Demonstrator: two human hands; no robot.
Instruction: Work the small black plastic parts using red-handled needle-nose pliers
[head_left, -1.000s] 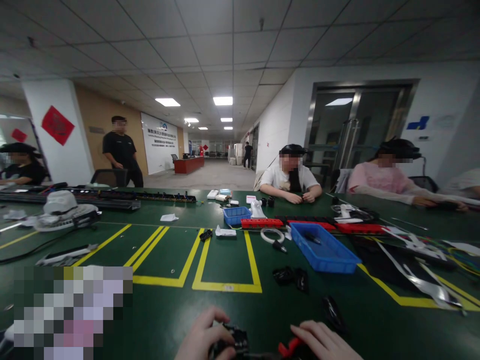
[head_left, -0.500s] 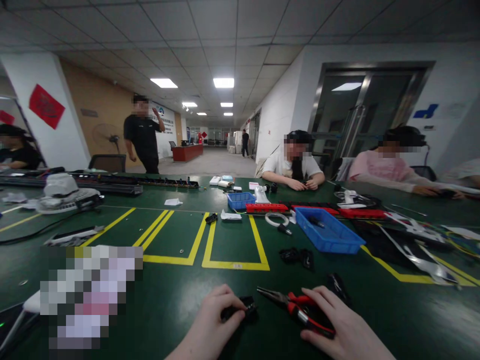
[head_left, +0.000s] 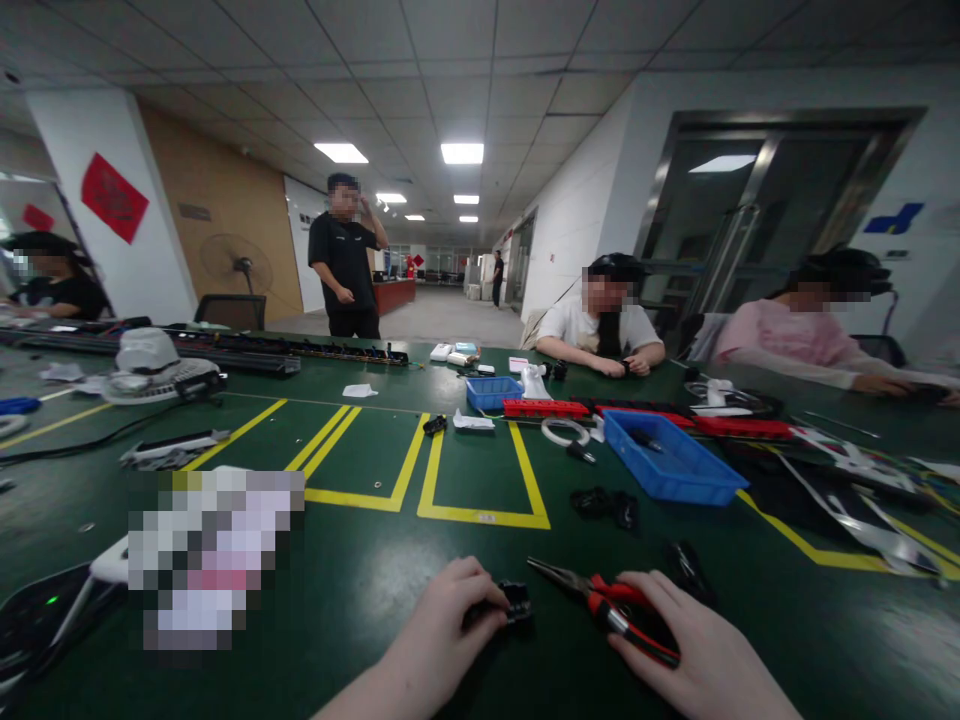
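Observation:
Between the thumb and fingers of my left hand (head_left: 450, 620) is a small black plastic part (head_left: 517, 603), held just above or on the green table (head_left: 360, 590); its exact kind does not show. My right hand (head_left: 690, 635) is closed around the handles of red-and-black needle-nose pliers (head_left: 611, 610). Their tapered metal jaws point left towards the black part, apart from it, and look nearly closed. Behind my right hand lies a dark, glossy piece (head_left: 688, 572). Further back, more small black parts (head_left: 604, 506) rest on the table.
A blue tray (head_left: 675, 480) stands back right, a smaller blue bin (head_left: 491, 392) behind it. Red strips (head_left: 546, 408) run across the table. A white cable coil (head_left: 564, 432) lies near the tray. To the left are a white hat (head_left: 146, 352) and a blurred-out object (head_left: 217, 560). Co-workers sit opposite.
The view has shifted slightly, so the table's things appear further right. Both hands keep their hold on the black part and the pliers. The standing person has moved to the right.

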